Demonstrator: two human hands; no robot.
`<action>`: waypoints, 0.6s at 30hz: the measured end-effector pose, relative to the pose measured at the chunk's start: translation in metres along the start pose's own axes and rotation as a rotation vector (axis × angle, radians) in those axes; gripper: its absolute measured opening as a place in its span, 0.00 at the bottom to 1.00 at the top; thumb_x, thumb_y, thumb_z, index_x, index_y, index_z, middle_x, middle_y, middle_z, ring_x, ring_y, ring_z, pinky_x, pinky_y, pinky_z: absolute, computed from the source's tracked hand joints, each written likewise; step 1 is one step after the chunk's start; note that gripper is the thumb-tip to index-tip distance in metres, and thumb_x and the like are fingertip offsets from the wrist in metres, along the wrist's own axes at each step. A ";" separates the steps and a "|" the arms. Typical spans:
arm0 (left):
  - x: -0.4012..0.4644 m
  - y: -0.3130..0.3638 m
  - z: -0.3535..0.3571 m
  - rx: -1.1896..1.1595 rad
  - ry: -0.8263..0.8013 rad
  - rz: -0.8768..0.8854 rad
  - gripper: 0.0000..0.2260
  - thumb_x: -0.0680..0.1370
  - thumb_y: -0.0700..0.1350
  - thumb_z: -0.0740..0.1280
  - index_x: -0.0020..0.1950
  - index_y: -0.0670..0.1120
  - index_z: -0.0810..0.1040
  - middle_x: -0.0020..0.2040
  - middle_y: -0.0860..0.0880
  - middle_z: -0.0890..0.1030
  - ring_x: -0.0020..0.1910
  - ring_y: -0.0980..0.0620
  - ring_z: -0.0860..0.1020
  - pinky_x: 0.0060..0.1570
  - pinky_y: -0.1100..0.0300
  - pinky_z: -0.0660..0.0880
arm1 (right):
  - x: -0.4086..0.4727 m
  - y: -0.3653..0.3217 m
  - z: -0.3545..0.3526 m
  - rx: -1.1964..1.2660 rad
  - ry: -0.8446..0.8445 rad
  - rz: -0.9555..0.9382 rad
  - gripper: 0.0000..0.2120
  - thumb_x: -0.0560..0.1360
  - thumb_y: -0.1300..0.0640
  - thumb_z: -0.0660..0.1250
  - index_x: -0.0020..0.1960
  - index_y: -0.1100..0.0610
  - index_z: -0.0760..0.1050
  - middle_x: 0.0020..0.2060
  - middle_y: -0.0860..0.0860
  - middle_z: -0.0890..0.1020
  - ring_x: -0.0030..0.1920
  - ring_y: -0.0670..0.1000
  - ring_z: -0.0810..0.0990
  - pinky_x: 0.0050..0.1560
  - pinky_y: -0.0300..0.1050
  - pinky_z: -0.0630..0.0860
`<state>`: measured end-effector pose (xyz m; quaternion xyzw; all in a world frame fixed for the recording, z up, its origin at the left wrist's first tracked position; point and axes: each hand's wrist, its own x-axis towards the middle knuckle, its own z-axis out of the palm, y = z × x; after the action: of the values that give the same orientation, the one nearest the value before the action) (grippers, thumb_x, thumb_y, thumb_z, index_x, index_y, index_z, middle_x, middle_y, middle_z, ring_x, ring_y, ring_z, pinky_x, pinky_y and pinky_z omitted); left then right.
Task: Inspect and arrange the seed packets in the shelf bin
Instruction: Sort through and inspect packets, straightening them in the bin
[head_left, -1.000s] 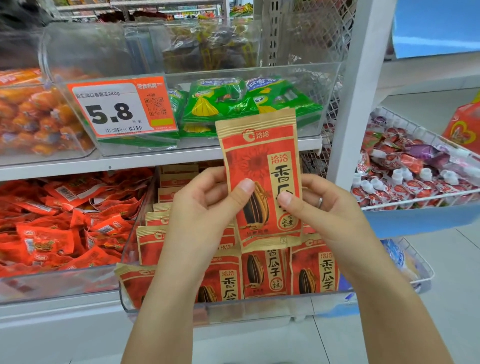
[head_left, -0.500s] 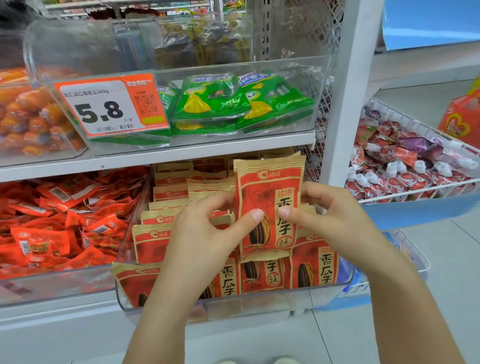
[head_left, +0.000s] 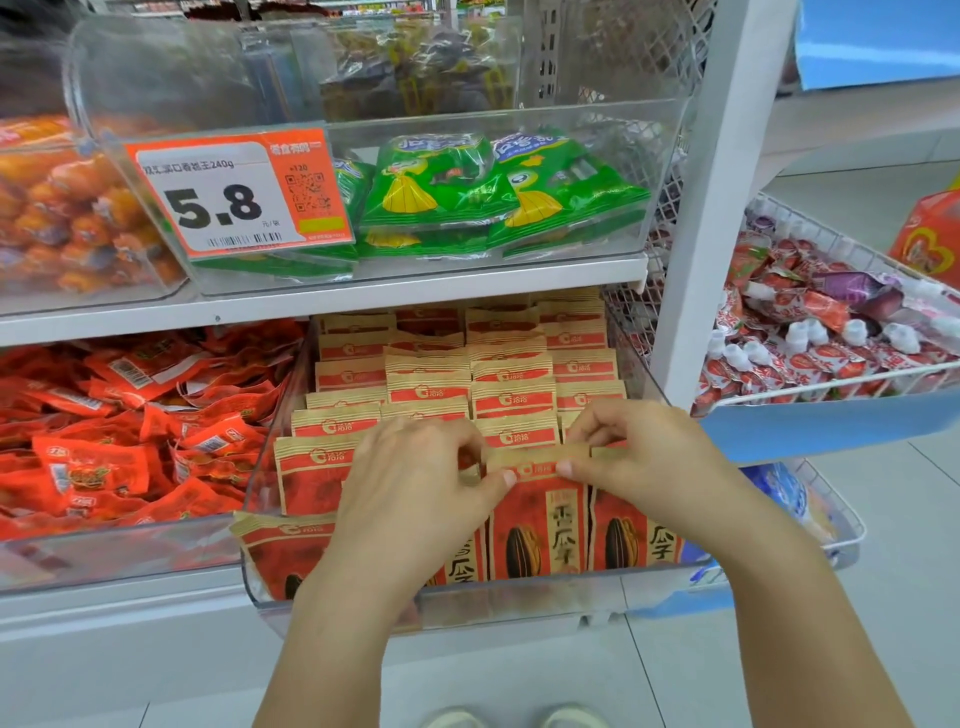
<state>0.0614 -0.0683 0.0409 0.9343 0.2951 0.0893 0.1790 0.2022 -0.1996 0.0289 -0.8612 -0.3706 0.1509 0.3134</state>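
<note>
both hands pinch top edge of one seed packet (head_left: 537, 512): left hand (head_left: 415, 483) at its left corner, right hand (head_left: 641, 462) at its right. packet stands upright in front row of clear shelf bin (head_left: 519, 597) w/ other packets.

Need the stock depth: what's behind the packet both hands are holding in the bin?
Behind the held packet, rows of matching seed packets stand upright toward the bin's back; only their top bands show, lower parts covered.
</note>
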 end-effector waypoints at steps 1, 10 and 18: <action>0.000 0.001 0.000 -0.020 0.019 0.004 0.09 0.75 0.61 0.67 0.49 0.59 0.76 0.43 0.62 0.78 0.52 0.57 0.74 0.57 0.56 0.69 | 0.000 -0.002 0.001 -0.055 0.002 0.004 0.08 0.72 0.49 0.74 0.39 0.45 0.75 0.39 0.44 0.81 0.43 0.40 0.77 0.40 0.37 0.72; -0.003 0.012 0.005 0.077 -0.043 0.023 0.21 0.74 0.68 0.63 0.62 0.58 0.75 0.51 0.60 0.80 0.52 0.57 0.76 0.57 0.58 0.71 | 0.000 -0.009 0.006 -0.318 -0.040 -0.025 0.12 0.73 0.45 0.72 0.39 0.45 0.70 0.38 0.41 0.76 0.46 0.46 0.74 0.43 0.43 0.70; 0.006 0.000 -0.016 0.040 -0.003 -0.053 0.27 0.79 0.64 0.56 0.75 0.54 0.65 0.75 0.53 0.67 0.74 0.51 0.65 0.69 0.52 0.64 | -0.002 -0.018 -0.002 0.000 0.094 -0.106 0.14 0.74 0.37 0.64 0.51 0.45 0.78 0.43 0.39 0.81 0.49 0.40 0.78 0.51 0.44 0.77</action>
<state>0.0619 -0.0602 0.0562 0.9296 0.3214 0.0774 0.1632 0.1918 -0.1927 0.0428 -0.8466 -0.4006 0.0932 0.3379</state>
